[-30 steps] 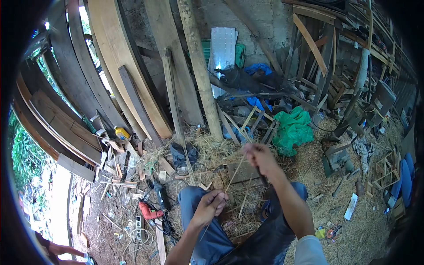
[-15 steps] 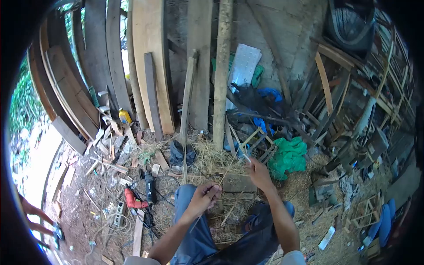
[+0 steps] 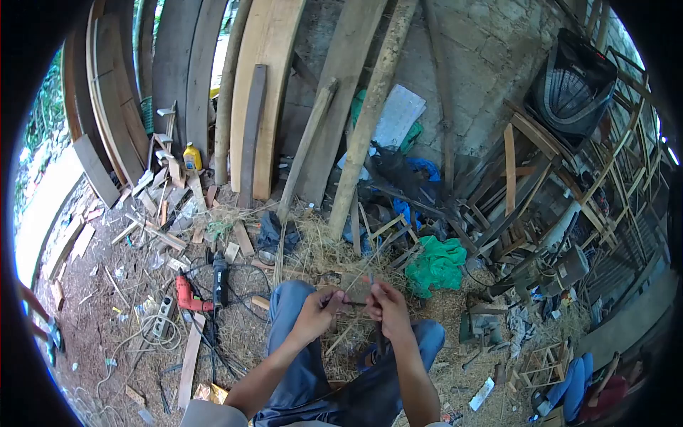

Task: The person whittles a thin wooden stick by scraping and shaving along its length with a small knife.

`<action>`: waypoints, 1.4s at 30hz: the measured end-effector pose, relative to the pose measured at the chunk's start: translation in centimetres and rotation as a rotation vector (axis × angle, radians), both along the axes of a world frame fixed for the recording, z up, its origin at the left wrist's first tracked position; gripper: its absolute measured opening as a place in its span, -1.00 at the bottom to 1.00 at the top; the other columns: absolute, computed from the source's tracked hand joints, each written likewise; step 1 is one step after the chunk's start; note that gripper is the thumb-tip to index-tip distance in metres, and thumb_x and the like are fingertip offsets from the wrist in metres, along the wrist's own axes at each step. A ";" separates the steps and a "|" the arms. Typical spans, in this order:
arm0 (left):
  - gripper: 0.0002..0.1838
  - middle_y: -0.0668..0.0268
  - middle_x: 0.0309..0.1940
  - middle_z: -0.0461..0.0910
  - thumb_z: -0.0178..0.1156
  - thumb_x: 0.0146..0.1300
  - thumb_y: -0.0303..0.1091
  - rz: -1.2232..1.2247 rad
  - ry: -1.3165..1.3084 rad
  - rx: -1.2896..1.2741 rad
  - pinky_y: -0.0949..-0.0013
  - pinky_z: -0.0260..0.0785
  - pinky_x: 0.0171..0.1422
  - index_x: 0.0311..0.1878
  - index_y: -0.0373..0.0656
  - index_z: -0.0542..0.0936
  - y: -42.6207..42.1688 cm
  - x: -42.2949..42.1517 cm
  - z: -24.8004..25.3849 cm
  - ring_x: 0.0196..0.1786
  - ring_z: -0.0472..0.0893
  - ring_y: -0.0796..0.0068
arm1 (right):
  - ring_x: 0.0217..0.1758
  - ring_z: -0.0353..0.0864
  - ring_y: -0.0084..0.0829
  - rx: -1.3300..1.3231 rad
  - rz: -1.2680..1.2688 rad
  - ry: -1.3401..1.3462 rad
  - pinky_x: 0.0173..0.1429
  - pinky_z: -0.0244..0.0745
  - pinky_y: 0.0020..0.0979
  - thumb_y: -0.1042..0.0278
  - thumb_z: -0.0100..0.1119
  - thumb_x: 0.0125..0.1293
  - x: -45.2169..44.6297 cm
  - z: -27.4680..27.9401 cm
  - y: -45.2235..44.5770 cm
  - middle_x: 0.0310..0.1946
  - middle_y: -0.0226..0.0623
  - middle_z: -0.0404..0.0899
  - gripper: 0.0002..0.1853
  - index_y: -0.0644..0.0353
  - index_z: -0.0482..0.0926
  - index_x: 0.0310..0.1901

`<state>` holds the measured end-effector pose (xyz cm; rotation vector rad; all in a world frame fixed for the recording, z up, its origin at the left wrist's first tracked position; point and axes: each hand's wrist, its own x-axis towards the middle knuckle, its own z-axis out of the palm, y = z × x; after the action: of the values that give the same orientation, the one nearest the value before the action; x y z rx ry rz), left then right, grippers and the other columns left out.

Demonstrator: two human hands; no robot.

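Note:
My left hand [image 3: 317, 313] is closed on a thin light strip [image 3: 351, 286], its thumb and fingers pinched together above my left knee. Close beside it on the right, my right hand [image 3: 386, 307] is closed around a slim tool whose tip shows above the fingers; too little of the tool is visible to name it. A short dark length spans the small gap between the two hands. Below them are my legs in blue-grey trousers [image 3: 293, 370], knees apart, with straw and shavings on the ground between them.
A red drill [image 3: 190, 293], a dark power tool [image 3: 220, 279] and a power strip [image 3: 163, 317] lie left. Boards [image 3: 263, 99] and a pole [image 3: 371, 117] lean behind. Green plastic [image 3: 435, 266] lies right. Other people's limbs show at the lower left and lower right edges.
My right hand has come down and left, close to my left hand. The view has turned, so the boards and tools sit differently, and a seated person now shows at the lower right.

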<state>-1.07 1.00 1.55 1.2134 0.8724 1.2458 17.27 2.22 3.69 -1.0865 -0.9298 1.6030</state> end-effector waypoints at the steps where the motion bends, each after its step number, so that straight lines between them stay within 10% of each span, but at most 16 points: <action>1: -0.76 0.42 -0.55 0.44 0.01 0.42 -0.33 0.046 -0.013 0.043 0.49 0.17 -0.52 -0.25 -0.31 0.54 0.0 -0.5 -0.2 -0.58 0.35 0.68 | -0.65 0.15 -0.74 -0.002 -0.056 0.032 -0.60 0.02 -0.65 0.26 0.06 0.41 -0.1 0.0 -0.2 -0.54 -0.46 0.43 -0.66 0.16 0.45 0.15; 10: -0.82 0.21 -0.53 0.56 0.09 0.34 -0.36 0.157 0.430 0.100 0.41 0.28 -0.39 -0.20 -0.29 0.57 -3.5 -2.2 3.7 -0.52 0.44 0.54 | -0.65 0.16 -0.74 0.075 0.118 -0.075 -0.59 0.02 -0.64 0.26 0.05 0.41 -4.3 2.6 -3.6 -0.56 -0.48 0.41 -0.70 0.19 0.48 0.09; 23: -0.87 0.10 -0.48 0.60 0.14 0.27 -0.48 0.251 0.416 0.280 0.37 0.34 -0.39 -0.16 -0.30 0.59 -6.6 0.9 6.1 -0.52 0.56 0.41 | -0.60 0.24 -0.76 0.080 0.281 -0.207 -0.55 0.10 -0.67 0.32 0.11 0.38 0.1 4.8 -2.8 -0.56 -0.53 0.44 -0.78 0.31 0.59 -0.12; 25: -0.90 0.00 -0.45 0.59 0.15 0.22 -0.52 0.203 0.577 0.128 0.24 0.42 -0.32 -0.20 -0.29 0.58 -6.8 0.9 6.5 -0.40 0.63 0.04 | -0.62 0.22 -0.77 0.111 -0.031 -0.310 -0.57 0.09 -0.67 0.32 0.08 0.39 2.0 4.5 -1.0 -0.57 -0.56 0.41 -0.77 0.31 0.60 -0.13; 42: -0.90 -0.03 -0.44 0.59 0.15 0.23 -0.53 0.106 0.693 0.286 0.27 0.43 -0.32 -0.21 -0.32 0.56 1.5 6.5 5.3 -0.36 0.64 0.03 | -0.64 0.18 -0.72 -0.071 0.152 -0.025 -0.56 0.06 -0.60 0.29 0.07 0.40 6.1 2.2 3.2 -0.58 -0.54 0.41 -0.75 0.32 0.59 -0.09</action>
<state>5.38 2.52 6.88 1.9051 1.2953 1.0583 23.39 5.41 5.89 -1.1091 -0.9990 1.7619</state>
